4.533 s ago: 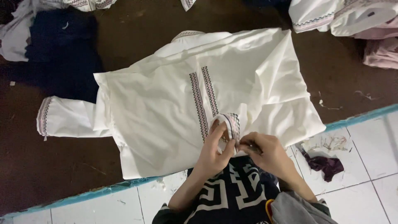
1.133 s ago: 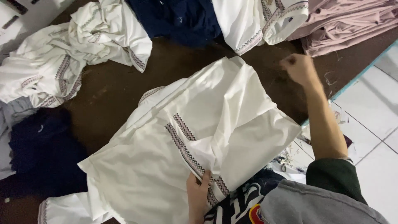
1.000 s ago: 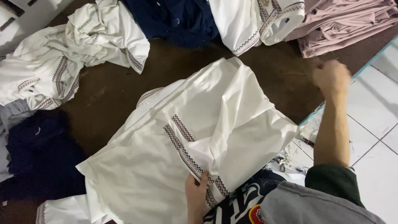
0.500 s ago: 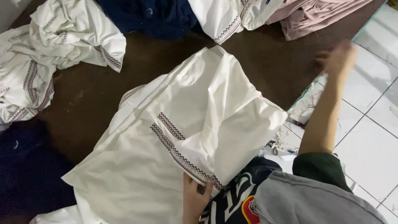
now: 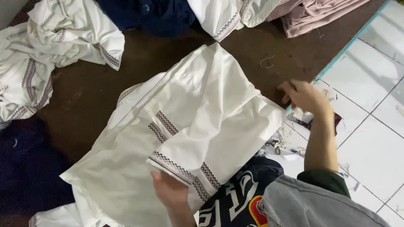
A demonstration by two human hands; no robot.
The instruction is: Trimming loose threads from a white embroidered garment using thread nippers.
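A white shirt (image 5: 189, 126) is spread on the dark brown surface (image 5: 84, 92), partly folded — one panel is turned over, its patterned band of dark zigzag trim lying along the near edge. The left hand (image 5: 170, 191) is pressed on that near edge beside the trim, fingers closed on the cloth. The right hand (image 5: 305, 96) is held off the shirt, at the surface's edge over the white tiled floor (image 5: 370, 138); it is motion-blurred, fingers loosely curled, and whether anything is held cannot be told. Judged step: folding is under way, with the shirt pinned by one hand. A further fold would call for the free hand back on the far edge and the panel kept flat. The fabric looks thin, smooth and limp — creasing easily. Crumpled white garments (image 5: 54, 46), navy cloth (image 5: 147, 14) and folded pink cloth (image 5: 320, 14) lie around; thread scraps (image 5: 277, 145) litter the tiles.
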